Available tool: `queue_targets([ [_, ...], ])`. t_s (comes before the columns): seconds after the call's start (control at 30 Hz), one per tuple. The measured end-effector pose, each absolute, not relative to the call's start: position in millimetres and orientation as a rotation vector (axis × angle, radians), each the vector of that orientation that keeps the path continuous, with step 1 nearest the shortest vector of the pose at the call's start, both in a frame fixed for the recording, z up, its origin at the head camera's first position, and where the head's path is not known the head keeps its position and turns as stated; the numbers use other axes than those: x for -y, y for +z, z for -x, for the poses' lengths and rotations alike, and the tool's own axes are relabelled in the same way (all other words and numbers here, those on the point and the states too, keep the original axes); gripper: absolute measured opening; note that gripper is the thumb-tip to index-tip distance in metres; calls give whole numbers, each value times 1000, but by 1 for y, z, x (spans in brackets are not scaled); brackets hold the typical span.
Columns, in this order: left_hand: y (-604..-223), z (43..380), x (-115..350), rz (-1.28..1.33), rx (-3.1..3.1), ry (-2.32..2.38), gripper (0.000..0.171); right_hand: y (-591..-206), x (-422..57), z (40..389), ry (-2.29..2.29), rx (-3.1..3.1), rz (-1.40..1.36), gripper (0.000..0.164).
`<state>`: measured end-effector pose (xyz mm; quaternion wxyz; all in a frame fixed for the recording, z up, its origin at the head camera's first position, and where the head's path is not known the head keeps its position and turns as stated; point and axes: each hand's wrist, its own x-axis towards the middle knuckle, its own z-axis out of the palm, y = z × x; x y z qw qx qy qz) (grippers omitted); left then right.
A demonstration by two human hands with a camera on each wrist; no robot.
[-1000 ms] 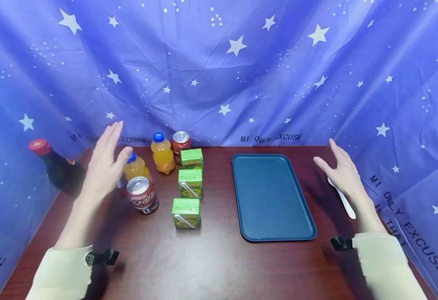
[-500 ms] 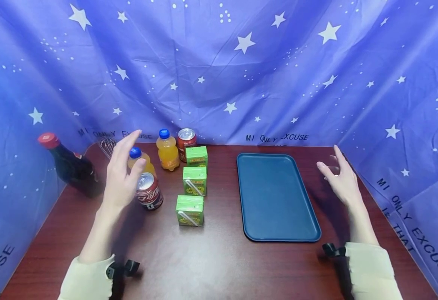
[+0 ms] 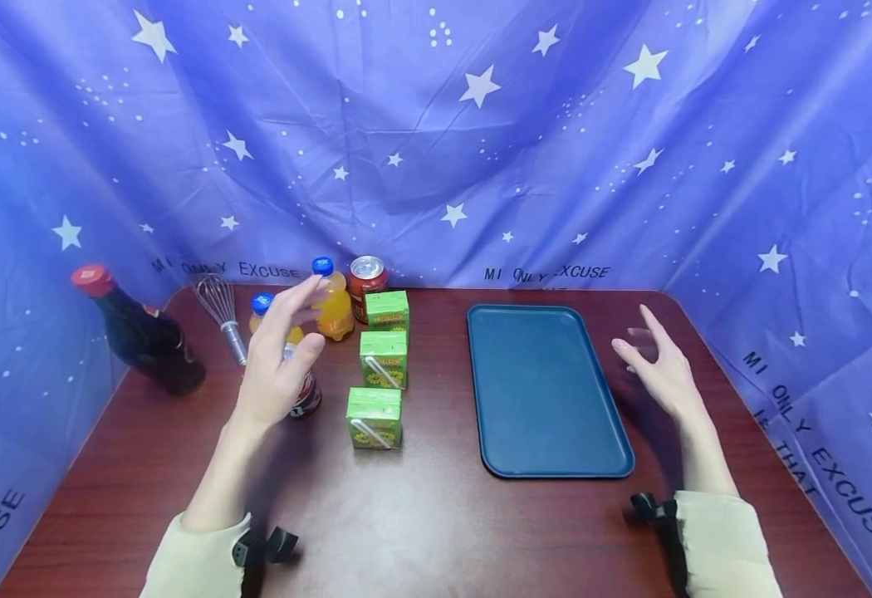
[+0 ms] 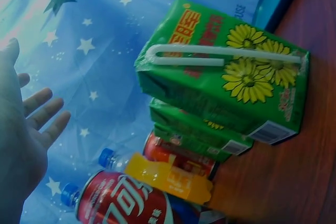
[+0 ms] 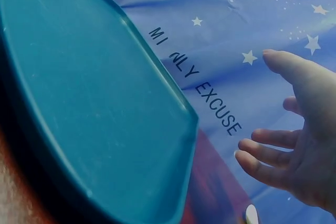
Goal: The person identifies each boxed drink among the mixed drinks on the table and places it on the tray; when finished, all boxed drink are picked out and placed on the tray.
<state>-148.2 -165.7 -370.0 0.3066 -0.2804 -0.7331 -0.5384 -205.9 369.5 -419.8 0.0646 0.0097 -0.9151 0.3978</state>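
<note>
My left hand [image 3: 275, 378] hovers with extended fingers over the front cola can [image 3: 307, 400] and holds nothing. It partly covers that can and a small orange drink bottle [image 3: 261, 306] behind it. Three green drink cartons [image 3: 374, 419] with straws stand in a row just right of this hand; the nearest carton [image 4: 231, 72] looms large in the left wrist view. My right hand [image 3: 663, 370], fingers spread and holding nothing, is in the air right of the dark blue tray [image 3: 551, 390]. The tray surface [image 5: 100, 93] fills much of the right wrist view.
A dark bottle with a red cap [image 3: 148, 345] and a whisk [image 3: 219, 307] are at the far left. Another orange drink bottle [image 3: 336, 314] and a red can [image 3: 368, 286] stand at the back. A white utensil end [image 5: 252, 214] shows below the right hand. A starry curtain [image 3: 436, 149] encloses the table.
My left hand has moved right, from beside the dark bottle to over the front can, uncovering the whisk. My right hand has shifted slightly left and nearer, and now hides the white utensil in the head view.
</note>
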Motion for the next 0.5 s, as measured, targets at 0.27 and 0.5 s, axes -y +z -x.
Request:
queue_targets([
  [0.27,-379,149,159,771,2138,-1425,57,-423,-368,210,1206,2858,-156,78],
  [0.5,-377,145,162,854,2254,-1456,60,-424,-365,207,1148,3011,-167,83],
])
